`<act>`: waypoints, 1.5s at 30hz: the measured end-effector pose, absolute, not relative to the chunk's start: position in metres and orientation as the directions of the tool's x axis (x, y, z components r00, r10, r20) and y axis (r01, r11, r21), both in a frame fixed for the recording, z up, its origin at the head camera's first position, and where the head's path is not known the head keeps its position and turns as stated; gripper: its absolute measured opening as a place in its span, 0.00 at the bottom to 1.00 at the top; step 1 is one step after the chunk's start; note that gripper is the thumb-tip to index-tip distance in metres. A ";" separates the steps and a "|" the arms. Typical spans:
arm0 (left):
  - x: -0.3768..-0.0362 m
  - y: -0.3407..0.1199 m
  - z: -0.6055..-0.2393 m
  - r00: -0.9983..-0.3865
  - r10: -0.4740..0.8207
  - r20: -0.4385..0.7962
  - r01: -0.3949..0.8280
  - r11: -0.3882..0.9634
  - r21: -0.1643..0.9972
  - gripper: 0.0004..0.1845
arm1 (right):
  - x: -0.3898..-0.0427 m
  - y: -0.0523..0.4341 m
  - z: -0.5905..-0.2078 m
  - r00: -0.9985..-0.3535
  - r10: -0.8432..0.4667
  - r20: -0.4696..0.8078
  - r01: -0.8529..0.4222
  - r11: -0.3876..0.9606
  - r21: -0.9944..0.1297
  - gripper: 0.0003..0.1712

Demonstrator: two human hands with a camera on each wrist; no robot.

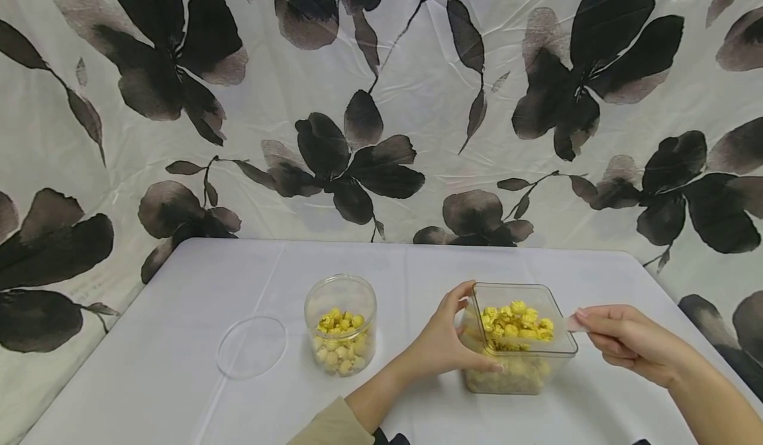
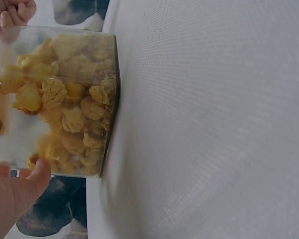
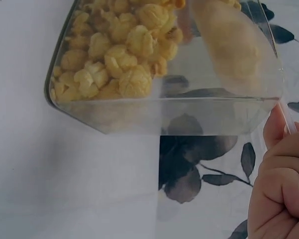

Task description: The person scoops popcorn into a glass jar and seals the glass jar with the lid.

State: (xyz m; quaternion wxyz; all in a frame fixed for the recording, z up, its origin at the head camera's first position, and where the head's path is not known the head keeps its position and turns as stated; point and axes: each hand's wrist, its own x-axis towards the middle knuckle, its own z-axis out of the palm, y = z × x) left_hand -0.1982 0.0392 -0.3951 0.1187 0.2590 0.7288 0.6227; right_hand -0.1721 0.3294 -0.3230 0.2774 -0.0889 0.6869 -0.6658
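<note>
A clear square plastic box (image 1: 507, 375) of yellow popcorn (image 1: 515, 322) stands on the right part of the table. My left hand (image 1: 444, 339) grips its left side, thumb along the front wall and fingers toward the back corner. With thumb and fingers, my right hand (image 1: 634, 339) pinches a pale translucent handle (image 1: 573, 324) at the box's right rim. The handle (image 3: 289, 119) also shows in the right wrist view. Its far end is hard to make out; a blurred tan shape (image 3: 234, 50) shows through the box wall. Popcorn (image 2: 55, 94) is heaped unevenly inside.
Left of the box stands a round clear jar (image 1: 342, 293), lidless and partly filled with yellow popcorn. A clear round lid (image 1: 253, 319) lies flat farther left on the white table (image 1: 149, 365). Behind the table hangs a floral cloth (image 1: 250, 120).
</note>
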 end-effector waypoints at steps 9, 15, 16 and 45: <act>-0.198 0.040 -0.394 -0.840 0.523 0.147 0.231 0.097 0.968 0.59 | -0.172 0.325 -0.323 -0.836 -0.480 -0.266 0.246 0.106 -0.963 0.20; -0.198 0.040 -0.394 -0.842 0.519 0.148 0.229 0.094 0.969 0.59 | -0.172 0.325 -0.324 -0.822 -0.513 -0.246 0.241 0.079 -0.967 0.21; -0.198 0.040 -0.393 -0.842 0.519 0.149 0.228 0.093 0.969 0.59 | -0.172 0.325 -0.324 -0.821 -0.515 -0.247 0.246 0.072 -0.967 0.21; -0.198 0.040 -0.393 -0.843 0.518 0.143 0.226 0.100 0.969 0.60 | -0.167 0.333 -0.332 -0.787 -0.568 -0.241 0.305 -0.018 -0.952 0.21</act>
